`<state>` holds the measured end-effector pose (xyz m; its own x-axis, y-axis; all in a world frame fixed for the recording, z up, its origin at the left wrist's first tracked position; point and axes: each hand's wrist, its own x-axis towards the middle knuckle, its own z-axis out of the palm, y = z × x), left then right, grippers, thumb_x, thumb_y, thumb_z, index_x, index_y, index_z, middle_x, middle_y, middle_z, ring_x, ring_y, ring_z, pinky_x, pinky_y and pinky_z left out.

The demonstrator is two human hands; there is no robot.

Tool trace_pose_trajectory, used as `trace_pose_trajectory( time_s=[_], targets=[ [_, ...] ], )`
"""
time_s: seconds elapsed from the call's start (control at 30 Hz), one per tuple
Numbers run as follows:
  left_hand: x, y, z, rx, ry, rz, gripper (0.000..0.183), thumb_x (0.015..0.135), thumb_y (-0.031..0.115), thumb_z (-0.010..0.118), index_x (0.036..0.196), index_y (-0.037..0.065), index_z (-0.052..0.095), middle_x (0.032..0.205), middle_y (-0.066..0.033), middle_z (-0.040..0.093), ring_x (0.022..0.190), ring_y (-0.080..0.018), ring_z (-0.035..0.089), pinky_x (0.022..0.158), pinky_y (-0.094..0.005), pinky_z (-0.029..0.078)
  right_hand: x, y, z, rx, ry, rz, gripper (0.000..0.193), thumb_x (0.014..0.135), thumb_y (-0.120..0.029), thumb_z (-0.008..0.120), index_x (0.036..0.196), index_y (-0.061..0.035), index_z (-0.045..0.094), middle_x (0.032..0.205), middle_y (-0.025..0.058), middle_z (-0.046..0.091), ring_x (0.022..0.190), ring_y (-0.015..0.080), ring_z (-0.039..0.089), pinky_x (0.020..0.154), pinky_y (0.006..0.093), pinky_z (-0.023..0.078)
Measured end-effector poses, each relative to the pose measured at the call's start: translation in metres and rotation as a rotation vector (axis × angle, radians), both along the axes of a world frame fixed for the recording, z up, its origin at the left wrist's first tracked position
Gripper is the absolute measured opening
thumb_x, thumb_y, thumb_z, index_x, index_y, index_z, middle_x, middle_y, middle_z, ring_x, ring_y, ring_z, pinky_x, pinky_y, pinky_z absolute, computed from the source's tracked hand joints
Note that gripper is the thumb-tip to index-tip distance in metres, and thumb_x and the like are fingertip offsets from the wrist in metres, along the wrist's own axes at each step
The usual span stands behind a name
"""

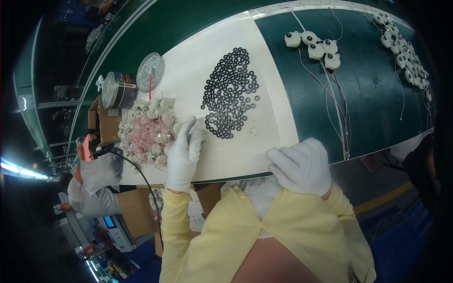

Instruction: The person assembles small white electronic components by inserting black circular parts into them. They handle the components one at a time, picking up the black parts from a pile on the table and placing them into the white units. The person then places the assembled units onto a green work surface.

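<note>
My left hand (184, 158), in a white glove, is at the right edge of a heap of small off-white motors (158, 109) with tangled pink and white wires. Its fingers are bent together; a pale edge shows beside them, but I cannot make out what they hold. My right hand (304, 165), also gloved, hovers at the table's near edge. Its thumb and forefinger are pressed together, and anything between them is hidden. Beyond and between the hands, many small black rings (231, 89) lie spread on the white sheet (266, 120).
On the green mat to the right lie several motors with black centres (315, 51), and a longer row of motors (406, 56) at the far right. A tin can (120, 89), its round lid (151, 70) and a cardboard box (109, 125) stand left. A black cable (141, 173) hangs near my left arm.
</note>
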<state>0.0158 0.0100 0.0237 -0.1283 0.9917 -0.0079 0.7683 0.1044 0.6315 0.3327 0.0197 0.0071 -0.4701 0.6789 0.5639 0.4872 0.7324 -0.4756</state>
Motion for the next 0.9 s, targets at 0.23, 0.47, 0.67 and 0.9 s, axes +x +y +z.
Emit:
trace_pose_trajectory(
  time_s=[0.23,0.47,0.67,0.9],
  targets=[
    [0.005,0.003,-0.007,0.182,0.061,-0.120,0.037,0.100,0.004,0.064,0.136,0.004,0.056,0.101,-0.0108,0.072,0.085,-0.0198,0.071,0.079,-0.0323,0.058,0.000,0.000,0.001,0.000,-0.002,-0.012,0.031,0.077,-0.022,0.080,0.104,-0.0130,0.068,0.073,-0.0056,0.054,0.060,0.0151,0.050,0.057,0.0339,0.036],
    [0.003,0.009,-0.003,0.232,0.136,-0.242,0.038,0.097,0.003,0.066,0.134,0.005,0.057,0.103,-0.0123,0.072,0.086,-0.0241,0.073,0.078,-0.0339,0.058,0.000,-0.001,0.000,-0.013,0.002,-0.005,0.026,0.078,-0.024,0.079,0.099,-0.0149,0.067,0.070,-0.0043,0.049,0.059,0.0150,0.050,0.056,0.0341,0.034],
    [0.010,0.019,0.020,0.095,0.288,-0.289,0.038,0.095,0.009,0.068,0.132,0.009,0.059,0.101,-0.0093,0.073,0.081,-0.0288,0.073,0.071,-0.0377,0.058,0.000,-0.002,-0.001,-0.002,0.004,-0.023,0.027,0.078,-0.024,0.079,0.099,-0.0147,0.067,0.070,-0.0042,0.048,0.059,0.0151,0.049,0.057,0.0341,0.035],
    [0.016,0.024,0.035,0.034,0.407,-0.312,0.032,0.095,0.015,0.070,0.126,0.009,0.061,0.099,-0.0093,0.073,0.081,-0.0310,0.073,0.069,-0.0405,0.058,0.001,-0.001,-0.001,0.001,0.007,-0.006,0.028,0.077,-0.024,0.079,0.100,-0.0137,0.068,0.071,-0.0039,0.048,0.059,0.0152,0.049,0.056,0.0341,0.034]
  ],
)
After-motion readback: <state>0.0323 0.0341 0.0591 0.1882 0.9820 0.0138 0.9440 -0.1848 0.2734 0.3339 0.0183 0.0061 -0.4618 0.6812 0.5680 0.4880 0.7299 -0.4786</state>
